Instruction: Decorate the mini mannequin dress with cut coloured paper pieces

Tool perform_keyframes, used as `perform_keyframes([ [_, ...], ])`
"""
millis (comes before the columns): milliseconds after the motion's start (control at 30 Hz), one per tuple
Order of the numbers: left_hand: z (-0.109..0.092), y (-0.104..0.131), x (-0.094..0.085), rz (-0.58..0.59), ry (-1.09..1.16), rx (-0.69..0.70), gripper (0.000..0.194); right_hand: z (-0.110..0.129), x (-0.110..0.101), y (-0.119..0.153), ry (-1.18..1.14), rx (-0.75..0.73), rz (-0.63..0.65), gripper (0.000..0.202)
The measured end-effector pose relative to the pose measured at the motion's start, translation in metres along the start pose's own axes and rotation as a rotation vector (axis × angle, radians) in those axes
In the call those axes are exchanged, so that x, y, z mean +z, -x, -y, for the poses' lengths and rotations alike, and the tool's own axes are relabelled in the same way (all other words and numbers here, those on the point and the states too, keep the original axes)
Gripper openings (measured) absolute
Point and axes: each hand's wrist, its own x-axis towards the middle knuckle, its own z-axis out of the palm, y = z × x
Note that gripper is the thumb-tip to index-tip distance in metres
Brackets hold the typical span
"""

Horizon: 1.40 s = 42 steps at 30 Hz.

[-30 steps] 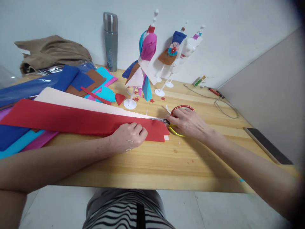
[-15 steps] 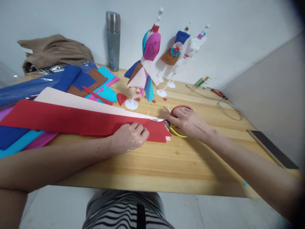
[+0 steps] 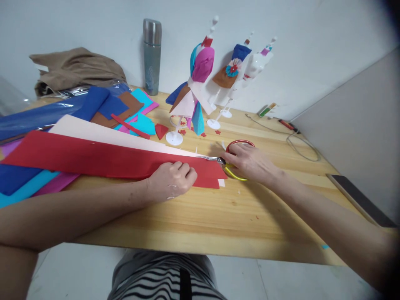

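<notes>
A long red sheet point(image 3: 93, 154) lies across the table over a pale pink sheet point(image 3: 125, 135), whose upper part shows along the far side. My left hand point(image 3: 173, 179) is curled closed and pressed onto the near edge of the red sheet; its fingertips are hidden. My right hand point(image 3: 250, 160) grips scissors point(image 3: 236, 177) with one red and one yellow handle loop. The blades point left, along the far edge of the red sheet near its right end, where the pink one narrows. How far the blades stand apart is hard to see.
Small dress stands include one with a magenta and multicoloured outfit point(image 3: 203, 64) and one in blue and brown point(image 3: 223, 79). Coloured sheets point(image 3: 115, 108), a flask point(image 3: 152, 58) and brown cloth point(image 3: 78, 68) sit at left and back. A phone-like slab point(image 3: 359, 198) and a cable point(image 3: 290, 146) lie right.
The whole view has shifted slightly, so things appear a little further right and lower. Both hands, the scissors and the sheets keep nearly the same places relative to one another.
</notes>
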Motion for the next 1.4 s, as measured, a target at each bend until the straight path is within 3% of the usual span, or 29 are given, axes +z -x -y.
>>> perform_keyframes([
  [333, 0.000, -0.003, -0.001, -0.070, -0.041, -0.022, 0.020, 0.006, 0.003, -0.006, 0.018, 0.037, -0.003, 0.029],
  [1000, 0.000, -0.001, 0.000, -0.071, -0.021, -0.019, 0.020, 0.007, 0.004, -0.004, 0.086, 0.015, -0.022, 0.029],
  [1233, 0.000, -0.001, 0.000, -0.018, -0.028, -0.008, 0.024, 0.005, 0.009, -0.001, 0.109, -0.003, -0.034, 0.030],
  [1400, 0.000, -0.003, -0.001, -0.085, -0.048, -0.022, 0.020, 0.004, 0.011, 0.000, 0.133, -0.004, 0.001, 0.031],
])
